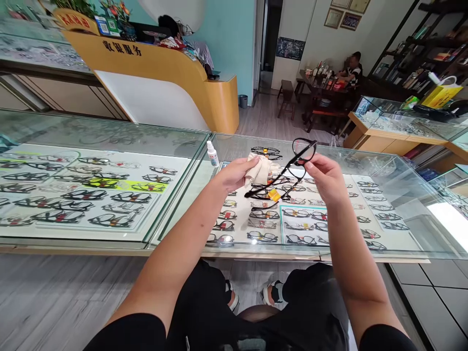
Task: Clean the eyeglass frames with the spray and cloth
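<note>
My right hand (324, 178) grips a pair of black-framed eyeglasses (288, 167) by the front, near the lenses. Its temples stretch down to the left, and an orange tag (274, 195) hangs on one of them. In my left hand (236, 174) a cream cleaning cloth (257, 170) is bunched between thumb and fingers, a little left of the eyeglasses. A small white spray bottle (212, 154) stands on the glass counter, beyond my left hand. Another dark pair of glasses (266, 152) shows behind the cloth.
Beneath my hands is a glass display case (183, 195) with rows of spectacle frames inside. Across from me curves a wooden cashier desk (153, 63) with a person (171, 36) behind it. Another person (354, 70) sits at a dark table at the back right.
</note>
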Available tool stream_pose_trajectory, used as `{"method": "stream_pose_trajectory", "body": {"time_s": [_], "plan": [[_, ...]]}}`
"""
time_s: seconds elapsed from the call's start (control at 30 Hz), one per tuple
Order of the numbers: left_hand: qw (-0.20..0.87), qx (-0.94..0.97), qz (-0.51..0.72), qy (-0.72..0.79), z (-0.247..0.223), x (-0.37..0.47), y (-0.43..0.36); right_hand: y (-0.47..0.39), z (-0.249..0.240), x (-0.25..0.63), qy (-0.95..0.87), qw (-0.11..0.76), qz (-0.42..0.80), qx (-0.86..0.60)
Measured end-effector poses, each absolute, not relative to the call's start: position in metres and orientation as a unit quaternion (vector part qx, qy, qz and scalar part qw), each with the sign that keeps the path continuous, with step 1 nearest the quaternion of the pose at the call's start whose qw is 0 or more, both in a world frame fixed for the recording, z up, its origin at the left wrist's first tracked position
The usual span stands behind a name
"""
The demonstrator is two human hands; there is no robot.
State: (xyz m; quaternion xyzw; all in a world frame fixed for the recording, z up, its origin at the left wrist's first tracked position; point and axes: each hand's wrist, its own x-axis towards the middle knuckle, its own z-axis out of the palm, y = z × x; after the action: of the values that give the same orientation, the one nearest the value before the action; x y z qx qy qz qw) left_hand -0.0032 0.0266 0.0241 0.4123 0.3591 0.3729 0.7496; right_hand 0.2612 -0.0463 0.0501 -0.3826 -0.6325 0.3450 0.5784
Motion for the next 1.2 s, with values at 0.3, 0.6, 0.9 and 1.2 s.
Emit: {"method": "stream_pose_trajectory", "body": {"time_s": [0.3, 0.6, 0.9, 1.2], "plan": [[0.760, 0.516, 0.252, 0.305, 0.025, -0.014, 0.026, -0.088, 0.128, 0.268, -0.904, 0.232, -0.046, -0.358], [0.772, 0.559, 0.176, 0.245, 0.038, -0.015, 0.009, -0.093, 0.134, 0.237, -0.918, 0.012, -0.261, -0.300], [0.775, 0.575, 0.167, 0.203, 0.037, -0.008, 0.002, -0.092, 0.137, 0.222, -0.901, 0.004, -0.329, -0.285], [0.724, 0.551, 0.352, 0.219, 0.028, 0.012, -0.001, -0.080, 0.087, 0.216, -0.723, 0.454, 0.063, -0.517]]}}
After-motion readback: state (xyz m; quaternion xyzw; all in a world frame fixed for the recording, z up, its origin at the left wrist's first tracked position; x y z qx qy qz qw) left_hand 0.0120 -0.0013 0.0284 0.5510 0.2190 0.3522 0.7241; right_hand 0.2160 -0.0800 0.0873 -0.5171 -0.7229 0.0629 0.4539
